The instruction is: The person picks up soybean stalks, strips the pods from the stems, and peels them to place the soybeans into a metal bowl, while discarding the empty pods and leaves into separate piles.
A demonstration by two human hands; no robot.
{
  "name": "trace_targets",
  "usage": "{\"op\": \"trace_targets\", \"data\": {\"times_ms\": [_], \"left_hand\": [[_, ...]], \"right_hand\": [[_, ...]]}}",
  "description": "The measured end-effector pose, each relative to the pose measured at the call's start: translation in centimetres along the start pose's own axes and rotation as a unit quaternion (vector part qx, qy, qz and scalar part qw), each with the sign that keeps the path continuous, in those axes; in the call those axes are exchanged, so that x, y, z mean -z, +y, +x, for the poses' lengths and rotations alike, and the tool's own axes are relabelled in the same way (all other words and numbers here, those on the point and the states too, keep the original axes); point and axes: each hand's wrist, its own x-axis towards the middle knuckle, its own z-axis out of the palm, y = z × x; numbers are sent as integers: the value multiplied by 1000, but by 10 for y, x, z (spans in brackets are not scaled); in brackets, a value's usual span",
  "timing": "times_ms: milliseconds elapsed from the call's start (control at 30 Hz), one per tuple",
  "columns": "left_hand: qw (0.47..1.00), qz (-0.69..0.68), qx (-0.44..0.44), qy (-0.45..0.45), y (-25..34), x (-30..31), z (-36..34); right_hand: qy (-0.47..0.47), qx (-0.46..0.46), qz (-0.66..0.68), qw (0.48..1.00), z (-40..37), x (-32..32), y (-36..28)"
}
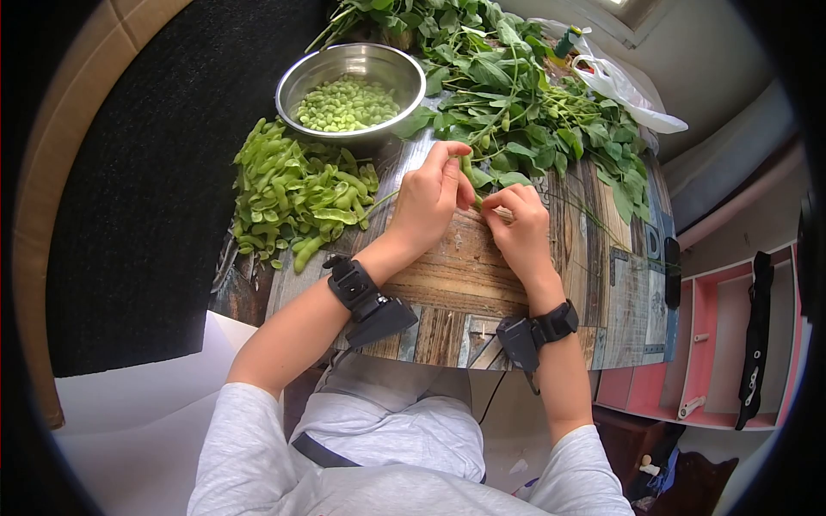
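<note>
My left hand (433,196) is closed around a thin green soybean stalk (383,204), whose end sticks out to the left of the hand. Close beside it, the fingers of my right hand (521,225) pinch together at a small green soybean pod (478,203), partly covered by the fingertips. Just beyond both hands lies a big heap of leafy soybean plants (516,112) with pods on them. To the left, a pile of green pods (297,185) rests on the table. Behind that pile stands a steel bowl (411,64) holding shelled green beans (347,105).
The wood-patterned table (447,279) curves along its front edge near my lap. At the back right is a white plastic bag (632,99) beside a green-capped bottle (566,41). A pink shelf unit (701,335) stands on the right. A black panel (163,198) rises on the left.
</note>
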Motion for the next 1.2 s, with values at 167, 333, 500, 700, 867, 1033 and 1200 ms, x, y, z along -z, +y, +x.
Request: {"op": "trace_targets", "data": {"times_ms": [167,333,500,700,867,1033,1200], "left_hand": [[988,102,-115,33,-8,-2,2],[989,89,-110,-42,-11,-2,1],[996,-69,3,-58,-18,-2,5],[975,-195,69,-75,-13,0,5],[984,-147,54,-86,-13,1,5],[992,-24,-31,-119,-15,-3,4],[994,-14,-28,-107,-13,-6,0]], "right_hand": [[49,-85,90,991,5,2,-12],[100,-159,342,921,4,4,-7],[95,-217,411,880,6,10,-7],[3,-227,414,881,5,14,-11],[-14,-207,400,893,3,9,-9],[21,-207,344,916,1,5,-7],[13,-209,339,917,0,7,-7]]}}
